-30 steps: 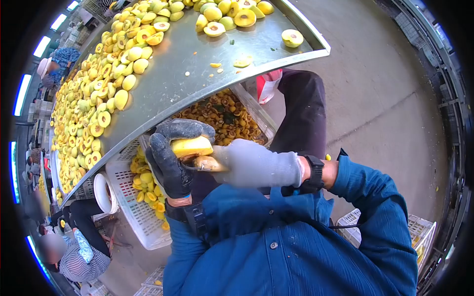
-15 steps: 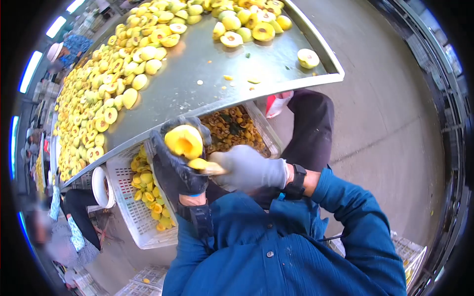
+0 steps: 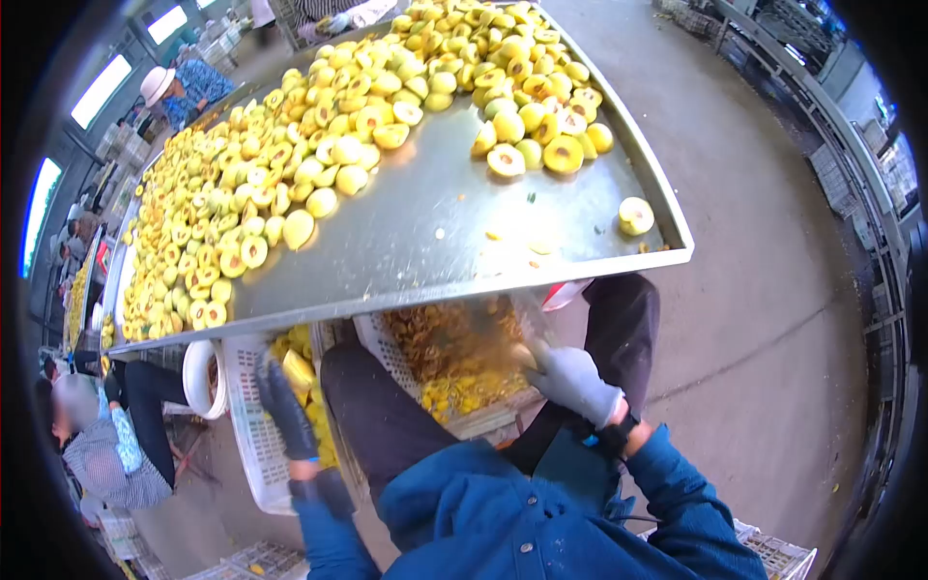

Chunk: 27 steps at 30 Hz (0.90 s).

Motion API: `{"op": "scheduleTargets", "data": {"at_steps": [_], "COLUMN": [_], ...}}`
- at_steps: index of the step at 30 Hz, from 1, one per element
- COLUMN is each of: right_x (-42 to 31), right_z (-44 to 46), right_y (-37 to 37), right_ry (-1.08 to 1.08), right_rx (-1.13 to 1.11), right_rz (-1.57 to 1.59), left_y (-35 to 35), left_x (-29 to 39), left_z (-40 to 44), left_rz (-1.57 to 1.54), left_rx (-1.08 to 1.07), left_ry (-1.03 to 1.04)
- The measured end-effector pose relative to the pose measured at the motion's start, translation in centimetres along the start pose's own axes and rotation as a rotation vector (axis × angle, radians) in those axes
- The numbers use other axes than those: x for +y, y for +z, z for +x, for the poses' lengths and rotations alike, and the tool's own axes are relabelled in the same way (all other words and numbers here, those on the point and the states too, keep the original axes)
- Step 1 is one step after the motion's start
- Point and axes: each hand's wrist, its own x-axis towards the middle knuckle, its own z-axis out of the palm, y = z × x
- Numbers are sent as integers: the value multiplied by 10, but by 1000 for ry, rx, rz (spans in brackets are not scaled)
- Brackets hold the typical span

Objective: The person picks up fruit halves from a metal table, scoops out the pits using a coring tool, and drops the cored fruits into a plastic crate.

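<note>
My left hand (image 3: 282,406), in a dark glove, is lowered over the white crate (image 3: 249,425) with its fingers stretched out. A yellow peach half (image 3: 298,371) lies right beside those fingers, apparently loose, though blur hides any contact. My right hand (image 3: 578,383), in a grey glove, is closed around a light-handled tool (image 3: 524,356); its far end is smeared by motion. That hand is above the right side of a second crate (image 3: 474,421), which contains brown pits and yellow scraps.
A metal-topped table (image 3: 387,261) carries a large heap of halved peaches (image 3: 319,174), with one half (image 3: 635,216) near its right corner. My knees are under the table edge. A white bucket (image 3: 205,380) and a seated co-worker (image 3: 116,454) are at left.
My left hand has moved down and left to the crate, and the peach half has left its palm. My right hand has moved right with the tool. The view has tilted up.
</note>
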Motion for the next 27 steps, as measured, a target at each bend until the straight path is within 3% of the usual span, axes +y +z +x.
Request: {"op": "scheduleTargets", "data": {"at_steps": [1,2,5,11,13,16,20,23,25,27], "right_x": [1,3,20,29,34,40,48,47,54,55], "right_z": [-3,-5,-22,-34,-33,-36,-36,-34,-40,-40], "right_y": [-6,-10,-3,-10,-14,-6,-7,-12,-5,-11], "right_ry": [35,66,48,290,289,315,306,304,242,271], "right_rx": [57,114,242,150,150,133,68,70,112,128], "right_rz": [28,58,123,262,291,332,459,525,558,567], "left_y": [6,0,30,175,254,294,303,272,234,201], "left_x": [-12,7,105,287,341,385,381,347,324,315], "left_z": [11,28,70,121,150,163,162,152,150,167], "left_rz": [-584,-400,-288,-275,-139,8,0,-66,-97,177], "left_rx": [-13,-12,-46,-190,-261,-428,-506,-486,-586,-751], "left_ry": [-272,-133,291,931,969,891,921,1014,1096,1133]}}
